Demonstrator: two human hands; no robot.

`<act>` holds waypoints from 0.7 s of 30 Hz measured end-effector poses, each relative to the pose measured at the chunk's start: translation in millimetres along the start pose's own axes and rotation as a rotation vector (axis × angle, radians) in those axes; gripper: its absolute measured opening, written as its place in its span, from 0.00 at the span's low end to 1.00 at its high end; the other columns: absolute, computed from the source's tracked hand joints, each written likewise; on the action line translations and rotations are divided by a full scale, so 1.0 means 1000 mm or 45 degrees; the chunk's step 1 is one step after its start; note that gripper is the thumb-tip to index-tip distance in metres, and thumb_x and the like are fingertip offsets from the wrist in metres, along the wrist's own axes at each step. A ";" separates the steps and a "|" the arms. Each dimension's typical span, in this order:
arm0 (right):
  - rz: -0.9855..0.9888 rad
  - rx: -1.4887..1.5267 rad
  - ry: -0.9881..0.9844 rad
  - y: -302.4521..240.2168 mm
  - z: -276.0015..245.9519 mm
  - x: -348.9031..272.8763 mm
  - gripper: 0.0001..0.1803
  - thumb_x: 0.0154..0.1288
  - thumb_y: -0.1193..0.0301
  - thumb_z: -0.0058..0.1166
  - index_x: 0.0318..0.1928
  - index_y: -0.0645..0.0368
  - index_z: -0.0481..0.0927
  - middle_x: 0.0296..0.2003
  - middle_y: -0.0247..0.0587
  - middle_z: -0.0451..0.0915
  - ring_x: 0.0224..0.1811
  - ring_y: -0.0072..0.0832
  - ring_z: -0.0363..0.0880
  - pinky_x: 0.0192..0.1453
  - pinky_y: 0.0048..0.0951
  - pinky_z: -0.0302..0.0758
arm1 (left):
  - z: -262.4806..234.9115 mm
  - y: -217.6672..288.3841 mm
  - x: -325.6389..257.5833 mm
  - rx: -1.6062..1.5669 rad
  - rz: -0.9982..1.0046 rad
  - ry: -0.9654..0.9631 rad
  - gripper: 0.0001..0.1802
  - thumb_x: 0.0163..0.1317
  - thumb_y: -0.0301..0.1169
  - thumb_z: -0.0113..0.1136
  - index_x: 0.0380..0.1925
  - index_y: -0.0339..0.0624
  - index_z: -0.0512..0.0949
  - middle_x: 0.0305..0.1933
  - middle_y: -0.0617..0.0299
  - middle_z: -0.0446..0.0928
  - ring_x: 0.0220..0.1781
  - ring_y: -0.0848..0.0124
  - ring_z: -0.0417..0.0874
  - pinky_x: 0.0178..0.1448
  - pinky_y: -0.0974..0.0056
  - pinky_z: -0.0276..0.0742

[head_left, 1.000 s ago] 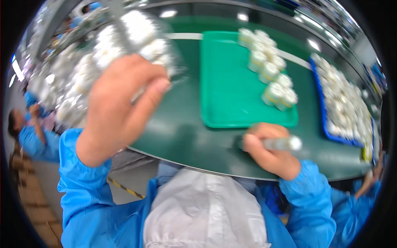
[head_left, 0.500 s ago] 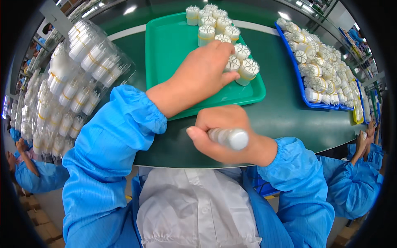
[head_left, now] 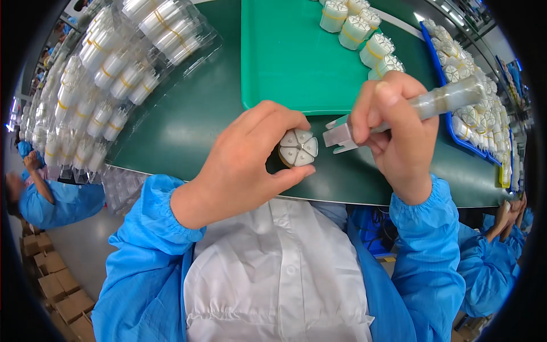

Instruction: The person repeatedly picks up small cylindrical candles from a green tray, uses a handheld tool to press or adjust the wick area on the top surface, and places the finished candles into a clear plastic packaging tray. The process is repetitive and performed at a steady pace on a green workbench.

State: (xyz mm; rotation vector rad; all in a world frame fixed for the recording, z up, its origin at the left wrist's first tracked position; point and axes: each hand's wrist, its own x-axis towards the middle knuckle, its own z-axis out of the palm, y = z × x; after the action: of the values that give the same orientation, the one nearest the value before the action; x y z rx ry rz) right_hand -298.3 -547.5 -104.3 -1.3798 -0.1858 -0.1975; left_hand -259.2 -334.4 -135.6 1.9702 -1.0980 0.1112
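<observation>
My left hand [head_left: 236, 157] is curled around a round bundle of white wedge-shaped pieces [head_left: 299, 147], thumb and fingers on its sides. The bundle's segmented end faces up, in front of the green tray [head_left: 302, 62]. My right hand [head_left: 396, 128] grips a hand tool [head_left: 447, 98] with a thick, whitish wrapped handle. Its square metal head, which has prongs, points left toward the bundle, a small gap away. More white bundles [head_left: 354, 32] with yellow bands stand along the tray's right side.
Clear plastic packs of banded white bundles [head_left: 114, 74] are stacked at the left. Blue bins [head_left: 450, 122] heaped with similar bundles stand at the right, beside a yellow one [head_left: 504, 175]. Co-workers in blue sleeves [head_left: 60, 196] are at both sides. Cardboard boxes [head_left: 60, 285] lie at lower left.
My left hand has come from the tray's bundles toward me and now holds one over the table. My right hand has moved up and right, its tool turned head-left. The view has shifted.
</observation>
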 end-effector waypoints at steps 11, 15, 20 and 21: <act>-0.052 -0.204 -0.160 0.009 0.006 -0.008 0.14 0.69 0.75 0.57 0.24 0.60 0.73 0.22 0.31 0.76 0.22 0.14 0.69 0.26 0.21 0.64 | 0.017 -0.003 -0.008 -0.009 0.002 0.155 0.32 0.39 0.30 0.83 0.45 0.39 0.77 0.42 0.57 0.77 0.39 0.64 0.78 0.40 0.63 0.76; -0.124 -0.210 -0.171 0.013 0.005 -0.009 0.13 0.69 0.76 0.56 0.25 0.61 0.73 0.22 0.31 0.76 0.23 0.13 0.69 0.26 0.21 0.63 | 0.020 -0.004 -0.009 -0.013 -0.021 0.150 0.32 0.39 0.29 0.82 0.47 0.38 0.77 0.43 0.56 0.77 0.40 0.63 0.78 0.41 0.62 0.77; -0.122 -0.132 -0.135 0.000 0.001 -0.005 0.14 0.71 0.73 0.53 0.25 0.59 0.72 0.22 0.33 0.76 0.22 0.14 0.68 0.24 0.21 0.63 | 0.020 -0.009 -0.010 -0.024 0.074 0.179 0.31 0.43 0.24 0.75 0.50 0.36 0.75 0.46 0.53 0.78 0.43 0.62 0.80 0.45 0.62 0.78; -0.139 -0.150 -0.148 0.001 -0.001 -0.004 0.14 0.72 0.72 0.52 0.25 0.58 0.71 0.22 0.35 0.76 0.21 0.14 0.66 0.23 0.21 0.61 | 0.020 -0.009 -0.010 -0.038 0.072 0.167 0.31 0.44 0.23 0.74 0.51 0.36 0.75 0.47 0.53 0.78 0.43 0.61 0.80 0.46 0.62 0.78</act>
State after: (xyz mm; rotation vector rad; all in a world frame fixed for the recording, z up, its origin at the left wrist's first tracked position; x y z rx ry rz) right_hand -302.1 -548.0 -106.9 -1.5006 -0.3518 -0.2219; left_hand -264.9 -339.5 -158.7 1.8783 -1.0643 0.2497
